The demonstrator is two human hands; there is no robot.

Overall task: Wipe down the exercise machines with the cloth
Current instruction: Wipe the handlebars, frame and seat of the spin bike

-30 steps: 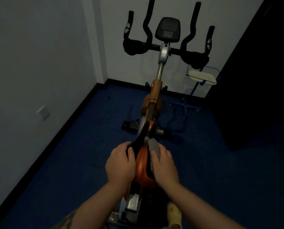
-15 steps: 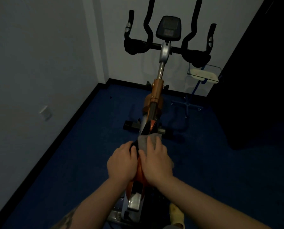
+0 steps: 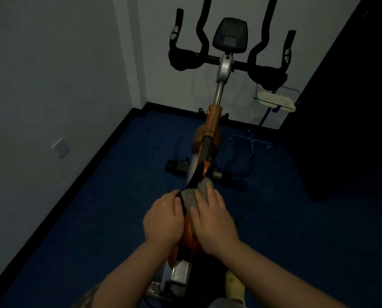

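Observation:
An orange and black exercise bike [image 3: 212, 121] stands in front of me, its black handlebars [image 3: 227, 58] and console [image 3: 230, 36] toward the far wall. My left hand [image 3: 162, 218] grips the left side of the black and orange saddle [image 3: 191, 238]. My right hand [image 3: 214, 218] lies with straight fingers on a grey cloth [image 3: 196, 193], pressing it onto the saddle's top and nose. The saddle is mostly hidden under both hands.
Blue carpet [image 3: 96, 218] covers the floor. White walls meet in a corner at the left, with a wall socket [image 3: 60, 147]. A small blue stand with a glass shelf [image 3: 274, 101] is at the far right, beside a dark cabinet [image 3: 352, 107].
My right hand has slid with the cloth from the saddle's right side onto its top and forward toward the nose. My left hand has kept its grip.

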